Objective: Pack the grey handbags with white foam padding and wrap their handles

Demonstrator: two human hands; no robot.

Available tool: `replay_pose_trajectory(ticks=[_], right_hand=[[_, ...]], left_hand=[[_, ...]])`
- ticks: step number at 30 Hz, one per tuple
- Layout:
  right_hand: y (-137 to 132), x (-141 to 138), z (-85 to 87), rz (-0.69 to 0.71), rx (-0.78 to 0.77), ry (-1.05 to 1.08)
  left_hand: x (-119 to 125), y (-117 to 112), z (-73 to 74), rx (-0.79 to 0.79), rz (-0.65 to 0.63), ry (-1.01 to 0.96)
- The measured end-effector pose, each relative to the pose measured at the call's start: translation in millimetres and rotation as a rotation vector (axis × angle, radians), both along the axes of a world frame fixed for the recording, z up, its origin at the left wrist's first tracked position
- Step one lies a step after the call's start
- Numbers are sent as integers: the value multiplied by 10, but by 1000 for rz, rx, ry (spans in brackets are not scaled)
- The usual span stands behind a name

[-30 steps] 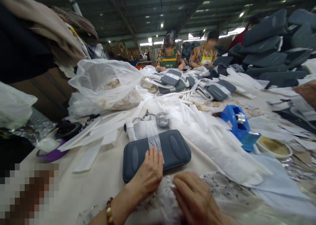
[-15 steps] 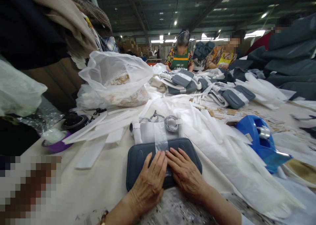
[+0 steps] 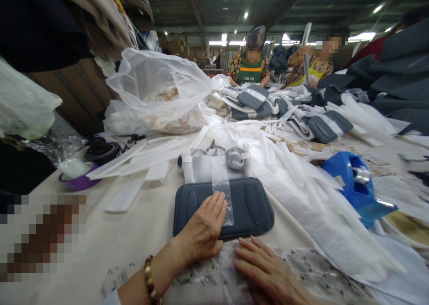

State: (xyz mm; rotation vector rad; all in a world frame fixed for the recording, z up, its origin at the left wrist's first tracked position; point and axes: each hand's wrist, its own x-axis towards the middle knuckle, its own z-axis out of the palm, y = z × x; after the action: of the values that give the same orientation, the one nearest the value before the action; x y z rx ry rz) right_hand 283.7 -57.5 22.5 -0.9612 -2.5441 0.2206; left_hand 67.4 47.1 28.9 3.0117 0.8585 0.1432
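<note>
- Roof beams [image 3: 197,10] and lamps span a broad workshop; across the table sit a person in a green apron [image 3: 250,73] and a person in a yellow apron [image 3: 313,75].
- Table [image 3: 140,220] has a pale, smooth covering, crowded with white sheets [image 3: 291,193], a bulging clear bag [image 3: 161,86] and a blue tape dispenser [image 3: 348,184].
- Dark padded case [image 3: 241,206] lies flat at the near middle of the table, white tubes [image 3: 188,169] and a coiled cable [image 3: 235,157] just behind it. It looks fairly light, cushioned outside, perhaps stiffer within; its smooth skin could slip. Best hold: both short ends, supported from beneath.
- Right hand [image 3: 261,269] rests over clear plastic before the case, fingers slightly spread; I cannot tell whether it pinches anything.
- Left hand [image 3: 204,224] lies flat on the case, fingers together, gripping nothing.
- Clear strip [image 3: 221,171] under its fingertips seems thin, easily creased; better pressed than pulled.
</note>
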Motion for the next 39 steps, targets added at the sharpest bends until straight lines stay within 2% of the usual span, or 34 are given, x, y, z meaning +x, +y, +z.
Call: replay_pose_trajectory(ticks=[2,4,5,9,11,15,18,21,25,31,35,39], right_hand=[[-54,-17,-3,56,2,-65],[-28,-55,-2,82,53,-19],[9,-80,4,50,78,31],[278,-195,38,-207,139,180],[452,-259,25,-334,95,180],[723,-403,-83,-554,-104,185],[800,-464,-175,-649,-117,259],[817,-410,-227,-612,-133,304],[850,-315,-206,-552,-145,289],[903,-487,-180,-658,64,295],[893,-506,-253,-488,211,359],[884,-437,-286,-321,216,440]], left_hand=[[0,5,-8,-2,4,4],[1,8,-21,-8,12,0],[0,8,-28,-10,13,-9],[-11,6,-42,-12,25,-74],[-14,6,-42,-3,31,-115],[-12,8,-45,27,24,-172],[-10,4,-46,27,32,-182],[-13,-2,-38,14,43,-184],[-18,-1,-59,15,23,-211],[-40,3,-145,47,13,-371],[-53,-9,-145,53,16,-413],[-52,-11,-140,64,10,-417]])
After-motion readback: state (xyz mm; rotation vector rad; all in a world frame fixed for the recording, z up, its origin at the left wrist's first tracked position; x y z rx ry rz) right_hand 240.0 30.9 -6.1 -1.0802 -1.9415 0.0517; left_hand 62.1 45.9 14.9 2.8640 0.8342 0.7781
